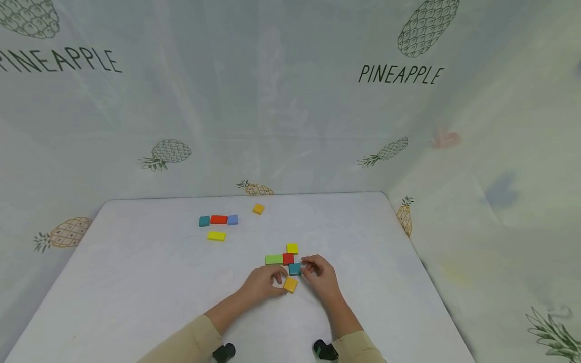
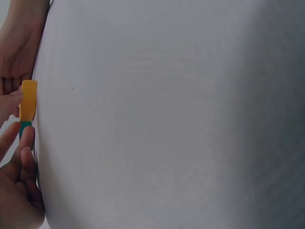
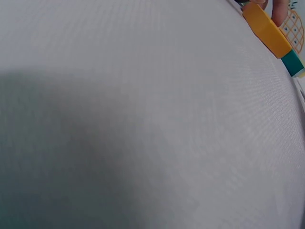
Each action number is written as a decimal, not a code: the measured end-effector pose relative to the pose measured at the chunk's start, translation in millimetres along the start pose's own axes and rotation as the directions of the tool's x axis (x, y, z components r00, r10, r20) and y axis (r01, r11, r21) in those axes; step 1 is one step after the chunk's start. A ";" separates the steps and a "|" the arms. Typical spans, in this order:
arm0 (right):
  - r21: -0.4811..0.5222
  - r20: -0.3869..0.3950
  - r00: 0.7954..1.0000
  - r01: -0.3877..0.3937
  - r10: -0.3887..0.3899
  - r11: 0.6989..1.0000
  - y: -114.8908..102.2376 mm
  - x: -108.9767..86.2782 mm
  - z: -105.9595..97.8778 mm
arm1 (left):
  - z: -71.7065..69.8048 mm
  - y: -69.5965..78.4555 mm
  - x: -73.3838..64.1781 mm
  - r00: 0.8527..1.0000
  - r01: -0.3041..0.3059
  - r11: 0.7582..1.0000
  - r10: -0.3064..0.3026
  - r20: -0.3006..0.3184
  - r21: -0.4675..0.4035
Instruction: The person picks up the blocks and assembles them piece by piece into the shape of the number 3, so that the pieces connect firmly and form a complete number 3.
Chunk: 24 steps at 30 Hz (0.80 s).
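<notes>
The orange block (image 1: 290, 286) is sitting at the near end of the cluster, turned askew, and the left hand (image 1: 263, 282) is pinching it, grip closing on it between thumb and finger! Just beyond it the teal block (image 1: 295, 269) is lying, with the red block (image 1: 288, 259) behind, the green block (image 1: 274, 259) adjoining the red on the left and the yellow block (image 1: 292, 248) standing at the far end. The right hand (image 1: 324, 280) is waiting at the teal's right side, its grip spread, seemingly holding nothing. This is looking like the placing step: the next move is probably calling for squaring the orange against the teal while the right hand is steadying the cluster. Farther out on the counter (image 1: 136, 282), a row of blocks (image 1: 219, 220) is lying well apart.

Now the hard parts: whether orange and teal are touching is staying unclear, the left fingers are hiding some edges, and both wrist views are catching the work only at their margins.
</notes>
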State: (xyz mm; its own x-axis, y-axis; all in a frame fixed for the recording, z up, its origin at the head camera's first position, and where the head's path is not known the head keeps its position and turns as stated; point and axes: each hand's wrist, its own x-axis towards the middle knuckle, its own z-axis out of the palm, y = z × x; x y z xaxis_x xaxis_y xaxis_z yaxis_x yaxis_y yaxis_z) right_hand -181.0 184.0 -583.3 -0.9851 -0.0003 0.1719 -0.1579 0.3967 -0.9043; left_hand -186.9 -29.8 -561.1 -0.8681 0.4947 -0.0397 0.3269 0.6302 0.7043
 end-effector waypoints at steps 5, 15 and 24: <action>0.015 -0.001 1.000 0.024 -0.024 1.000 0.7 0.3 -0.4 | 0.4 -2.0 0.5 1.000 -0.009 1.000 0.009 -0.002 -0.020; 0.032 -0.010 0.999 0.034 -0.034 0.999 0.9 0.3 0.2 | 1.0 2.4 2.4 1.000 0.004 1.000 -0.004 -0.024 0.003; 0.013 0.006 0.999 0.040 -0.040 0.999 -1.2 -0.1 -0.9 | 3.3 5.0 3.0 0.999 0.005 1.000 -0.004 -0.044 0.018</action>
State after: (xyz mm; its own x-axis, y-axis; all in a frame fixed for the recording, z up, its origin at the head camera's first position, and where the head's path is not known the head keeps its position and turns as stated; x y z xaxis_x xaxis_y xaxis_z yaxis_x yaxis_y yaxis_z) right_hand -180.6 184.4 -581.9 -0.9783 -0.0216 0.2059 -0.1983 0.3846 -0.9015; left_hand -186.7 -23.2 -560.0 -0.8851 0.4652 -0.0116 0.3290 0.6431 0.6915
